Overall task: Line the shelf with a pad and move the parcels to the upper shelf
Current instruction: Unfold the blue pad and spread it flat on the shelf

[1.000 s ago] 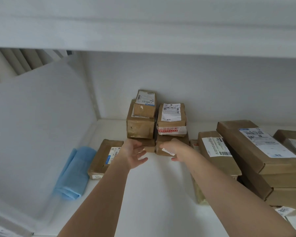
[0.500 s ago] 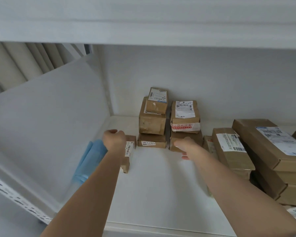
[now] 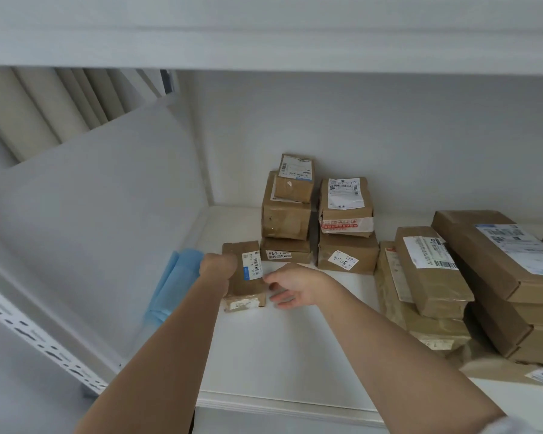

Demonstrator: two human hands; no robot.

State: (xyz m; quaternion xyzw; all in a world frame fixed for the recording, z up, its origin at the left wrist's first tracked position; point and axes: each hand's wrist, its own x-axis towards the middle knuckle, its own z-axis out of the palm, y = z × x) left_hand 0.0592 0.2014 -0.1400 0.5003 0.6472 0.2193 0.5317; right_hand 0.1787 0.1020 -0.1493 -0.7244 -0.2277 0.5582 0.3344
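Note:
A small flat brown parcel (image 3: 248,285) with a white barcode label lies on the white shelf (image 3: 279,349), in front of two stacks of parcels. My left hand (image 3: 218,269) is closed on its left edge. On the parcel's right side, my right hand (image 3: 295,286) has its fingers spread and its fingertips at that edge. A folded blue pad (image 3: 174,283) lies against the left wall, just left of my left hand. The underside of the upper shelf (image 3: 264,48) spans the top of the view.
Two stacks of brown parcels (image 3: 287,214) (image 3: 347,227) stand at the back wall. Longer boxes (image 3: 430,270) (image 3: 499,255) are piled on the right. A white side panel (image 3: 91,214) closes the left, with a perforated upright (image 3: 38,339) along its front edge.
My right hand has come left from the back stack to the small parcel's right edge. My left hand stays closed on its left edge, and the parcel now lies flatter on the shelf.

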